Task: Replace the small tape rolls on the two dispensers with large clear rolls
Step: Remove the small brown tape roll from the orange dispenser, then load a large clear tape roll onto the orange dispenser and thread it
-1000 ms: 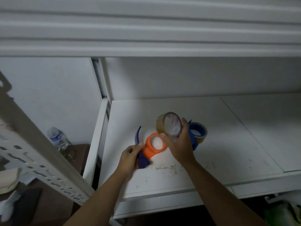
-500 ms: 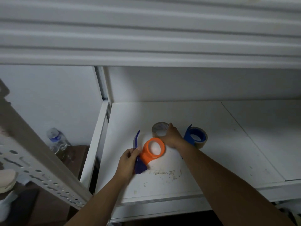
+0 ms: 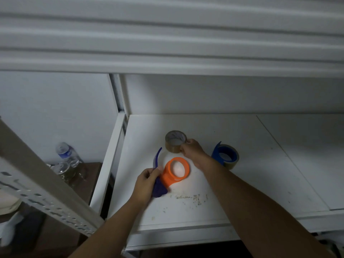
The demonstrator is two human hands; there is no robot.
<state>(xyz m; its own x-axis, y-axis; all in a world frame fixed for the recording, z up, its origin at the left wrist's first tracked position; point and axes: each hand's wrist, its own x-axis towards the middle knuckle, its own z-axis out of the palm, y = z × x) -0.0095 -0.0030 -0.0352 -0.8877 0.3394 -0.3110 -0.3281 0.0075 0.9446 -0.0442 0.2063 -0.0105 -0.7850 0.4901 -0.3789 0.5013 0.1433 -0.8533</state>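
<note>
The left hand [image 3: 147, 183] is curled round the dark blue handle end of the orange dispenser [image 3: 175, 172], thumb and fingers wrapped over it, pinning it on the white shelf [image 3: 260, 174]; the orange ring lies flat just to the right of that hand, its hub bare, and a thin blue curved blade [image 3: 156, 158] rises just above the knuckles. The right hand [image 3: 193, 152], above and to the right of the left one, has its fingertips pinched on the near rim of one clear tape roll [image 3: 175, 141], which sits flat on the shelf just beyond the orange ring. Just right of the right wrist lies the second dispenser, the blue dispenser [image 3: 224, 155], with a clear-brownish roll around it. That makes two dispensers and two rolls in view, one loose and one mounted. Below the right forearm the shelf carries a patch of scuffed specks [image 3: 191, 199]. Well left of the left hand, past the shelf edge, one water bottle [image 3: 67, 155] stands beside a glass [image 3: 64, 170] on a dark surface, and a perforated grey rack post [image 3: 42, 192] slants across the near left
</note>
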